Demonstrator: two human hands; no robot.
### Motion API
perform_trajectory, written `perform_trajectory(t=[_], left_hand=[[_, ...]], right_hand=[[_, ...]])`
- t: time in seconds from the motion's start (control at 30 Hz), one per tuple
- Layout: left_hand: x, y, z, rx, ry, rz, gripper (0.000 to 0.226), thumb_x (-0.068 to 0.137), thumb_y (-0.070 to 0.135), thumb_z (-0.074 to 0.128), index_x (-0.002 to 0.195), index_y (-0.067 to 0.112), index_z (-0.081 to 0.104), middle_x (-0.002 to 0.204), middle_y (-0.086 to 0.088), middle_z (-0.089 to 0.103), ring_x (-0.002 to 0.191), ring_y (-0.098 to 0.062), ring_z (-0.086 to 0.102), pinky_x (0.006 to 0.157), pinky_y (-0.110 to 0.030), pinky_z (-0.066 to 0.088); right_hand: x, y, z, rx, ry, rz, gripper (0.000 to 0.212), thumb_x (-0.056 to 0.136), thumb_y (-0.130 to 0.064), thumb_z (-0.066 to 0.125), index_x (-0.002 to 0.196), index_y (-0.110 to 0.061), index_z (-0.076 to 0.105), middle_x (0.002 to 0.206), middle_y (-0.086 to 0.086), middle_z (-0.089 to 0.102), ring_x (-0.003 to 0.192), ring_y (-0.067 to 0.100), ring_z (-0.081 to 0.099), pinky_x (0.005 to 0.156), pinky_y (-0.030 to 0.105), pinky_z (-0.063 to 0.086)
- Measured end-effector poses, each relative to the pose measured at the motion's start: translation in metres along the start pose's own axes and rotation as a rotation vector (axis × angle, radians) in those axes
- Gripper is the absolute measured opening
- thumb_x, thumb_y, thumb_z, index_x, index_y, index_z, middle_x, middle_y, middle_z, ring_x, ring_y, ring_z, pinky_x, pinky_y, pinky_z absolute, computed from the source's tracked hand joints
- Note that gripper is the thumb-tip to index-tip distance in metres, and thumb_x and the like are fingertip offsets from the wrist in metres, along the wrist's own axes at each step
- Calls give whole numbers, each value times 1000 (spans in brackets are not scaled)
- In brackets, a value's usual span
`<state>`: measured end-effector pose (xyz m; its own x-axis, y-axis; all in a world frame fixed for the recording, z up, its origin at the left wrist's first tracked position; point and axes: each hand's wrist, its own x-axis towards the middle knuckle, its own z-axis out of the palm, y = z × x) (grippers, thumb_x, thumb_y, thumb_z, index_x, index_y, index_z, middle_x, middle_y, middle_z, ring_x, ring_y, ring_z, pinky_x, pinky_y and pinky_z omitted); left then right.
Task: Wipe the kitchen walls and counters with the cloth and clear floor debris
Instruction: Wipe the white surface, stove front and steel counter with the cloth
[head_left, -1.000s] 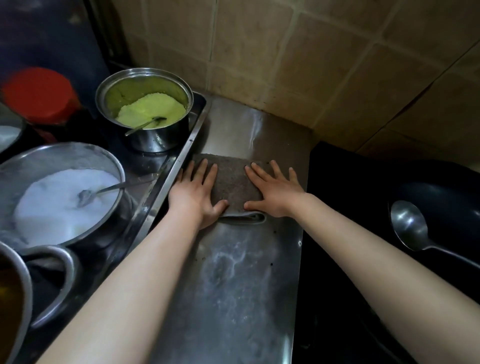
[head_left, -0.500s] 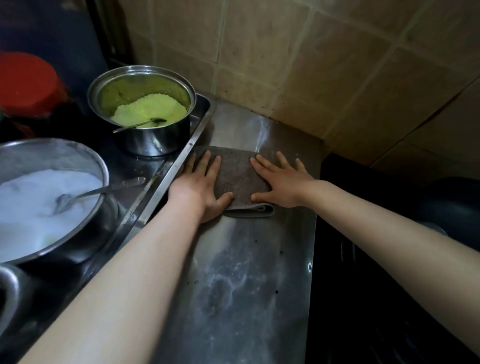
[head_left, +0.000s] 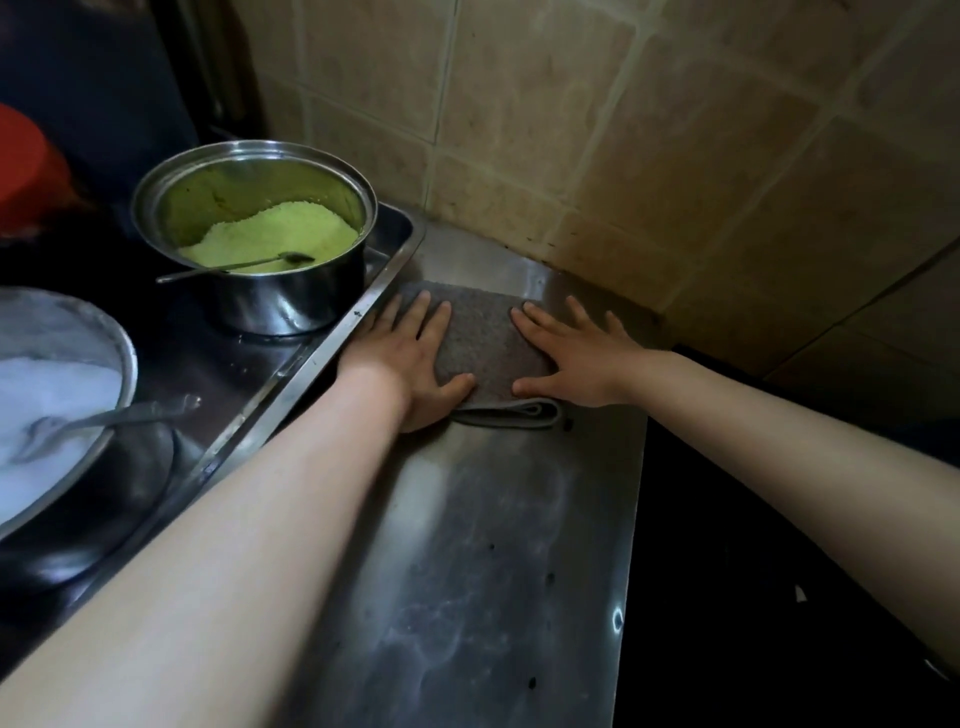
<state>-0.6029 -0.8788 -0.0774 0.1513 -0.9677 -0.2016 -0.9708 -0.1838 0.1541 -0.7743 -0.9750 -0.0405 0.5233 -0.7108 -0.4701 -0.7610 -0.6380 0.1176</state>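
Note:
A folded grey cloth (head_left: 483, 343) lies flat on the steel counter (head_left: 467, 571), close to the tiled wall (head_left: 623, 156). My left hand (head_left: 410, 358) presses on the cloth's left side with its fingers spread. My right hand (head_left: 576, 358) presses on the right side the same way. Both palms are flat on the cloth; neither hand curls around it. Smeared streaks and a few dark specks mark the counter nearer to me.
A steel tray (head_left: 332, 353) at the left holds a pot of yellow-green powder (head_left: 260, 234) with a spoon and a bowl of white powder (head_left: 47, 395) with a spoon. A red lid (head_left: 26, 161) sits far left. A dark stove area (head_left: 779, 571) borders the counter's right edge.
Both hands have pushed the cloth away from me toward the wall. The view has shifted, so the wok and ladle at the right have left the frame.

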Motion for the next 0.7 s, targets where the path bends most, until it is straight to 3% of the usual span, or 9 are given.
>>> perform_trajectory(t=[0.7], left_hand=[[74, 17, -13, 81, 2, 111, 83, 84, 72, 23, 148, 32, -12, 158, 5, -15, 146, -26, -6, 116, -42, 4]], right_hand=[[26, 46, -10, 85, 0, 104, 93, 80, -74, 40, 148, -35, -11, 157, -16, -14, 145, 28, -14, 114, 58, -2]])
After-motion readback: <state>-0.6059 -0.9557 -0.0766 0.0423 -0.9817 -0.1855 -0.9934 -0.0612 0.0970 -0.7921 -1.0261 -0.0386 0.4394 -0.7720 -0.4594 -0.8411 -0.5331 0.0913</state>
